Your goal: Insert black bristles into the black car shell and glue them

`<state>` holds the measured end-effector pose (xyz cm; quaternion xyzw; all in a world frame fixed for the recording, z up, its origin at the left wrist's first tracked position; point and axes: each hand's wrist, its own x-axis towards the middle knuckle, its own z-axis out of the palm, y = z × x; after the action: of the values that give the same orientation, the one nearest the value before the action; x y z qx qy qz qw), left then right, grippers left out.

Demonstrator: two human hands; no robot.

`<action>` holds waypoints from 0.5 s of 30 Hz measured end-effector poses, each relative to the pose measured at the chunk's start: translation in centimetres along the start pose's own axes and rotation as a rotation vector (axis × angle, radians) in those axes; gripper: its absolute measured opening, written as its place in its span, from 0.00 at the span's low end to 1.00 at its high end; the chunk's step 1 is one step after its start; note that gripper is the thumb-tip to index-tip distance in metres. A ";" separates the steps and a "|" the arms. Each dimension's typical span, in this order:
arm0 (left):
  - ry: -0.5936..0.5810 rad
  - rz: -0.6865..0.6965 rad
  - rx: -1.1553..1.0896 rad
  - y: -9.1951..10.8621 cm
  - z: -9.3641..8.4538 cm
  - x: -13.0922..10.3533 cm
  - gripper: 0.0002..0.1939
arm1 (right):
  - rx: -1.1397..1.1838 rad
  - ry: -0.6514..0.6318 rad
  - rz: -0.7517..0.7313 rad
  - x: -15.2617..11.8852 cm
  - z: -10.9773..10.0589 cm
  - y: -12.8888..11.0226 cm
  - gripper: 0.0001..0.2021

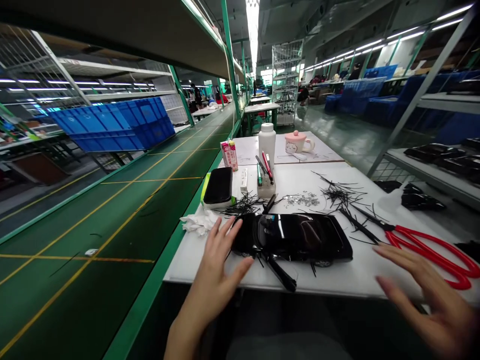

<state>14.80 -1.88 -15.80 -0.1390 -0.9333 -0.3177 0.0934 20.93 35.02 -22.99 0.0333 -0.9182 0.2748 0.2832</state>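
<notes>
A glossy black toy car (300,235) lies lengthwise on the white tabletop, a door swung out on its near side and another part raised on its far side. My left hand (217,270) rests at the car's left end, fingers spread, the fingertips at its edge. To the right, my right hand (423,295) hovers at the table's front edge, blurred, with its fingers apart and nothing in them. Just beyond it lie red-handled scissors (431,245). Thin black strips (339,192) are scattered behind the car, near a patch of small silvery pieces (302,199).
A crumpled white tissue (199,222), a phone (219,185), a pen holder (266,187), a white bottle (267,142) and a pink-lidded mug (296,142) stand behind. A green conveyor belt (123,210) runs along the left. Racks with black car bodies (442,160) are at right.
</notes>
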 end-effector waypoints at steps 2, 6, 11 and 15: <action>-0.094 0.024 -0.021 0.7 0.6 0.9 0.35 | 0.016 -0.071 -0.153 1.2 0.7 -1.9 0.26; -0.123 -0.038 -0.060 -0.5 1.5 2.6 0.38 | 0.005 -0.158 -0.142 3.3 2.0 -3.8 0.28; -0.129 0.047 -0.087 -1.9 1.5 2.4 0.43 | 0.021 -0.175 -0.036 4.2 1.7 -3.5 0.28; -0.137 0.072 -0.072 -2.3 1.0 1.8 0.39 | 0.025 -0.240 -0.001 4.3 0.2 -2.5 0.25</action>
<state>12.26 -2.61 -17.42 -0.1971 -0.9199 -0.3371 0.0355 17.76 33.24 -19.62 0.0700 -0.9421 0.2801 0.1708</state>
